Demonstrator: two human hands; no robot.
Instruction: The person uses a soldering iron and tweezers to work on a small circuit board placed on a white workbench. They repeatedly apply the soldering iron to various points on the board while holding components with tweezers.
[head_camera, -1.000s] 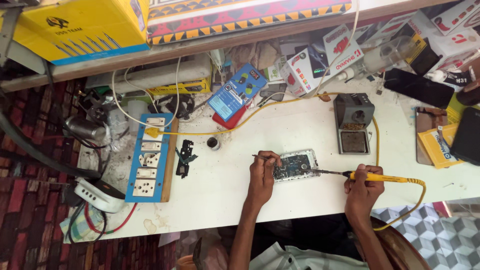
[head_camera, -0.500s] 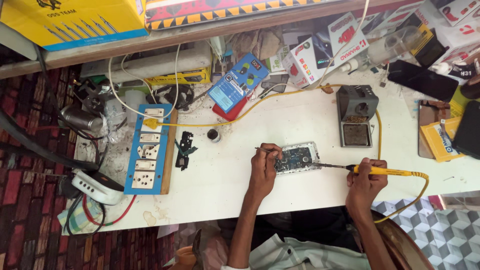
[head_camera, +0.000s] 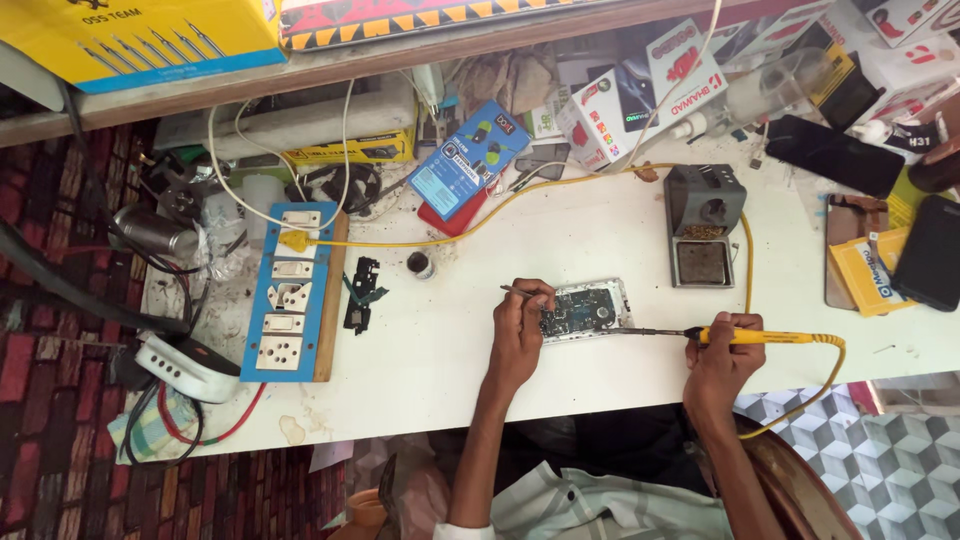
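While the right hand (head_camera: 722, 352) grips a yellow-handled soldering iron (head_camera: 760, 337), the left hand (head_camera: 520, 325) pinches what appear to be thin metal tweezers (head_camera: 515, 291) over an opened white phone (head_camera: 585, 310) lying on the white counter (head_camera: 450, 350).

The left hand (head_camera: 520, 325) covers the near-left corner of the phone (head_camera: 588, 310), and its thin tool's (head_camera: 512, 291) tip is hidden under the fingers. Where the iron's (head_camera: 760, 337) tip meets the board is too small to tell. The top edge cuts the yellow box (head_camera: 140, 30); the right edge cuts a dark phone (head_camera: 930, 255).
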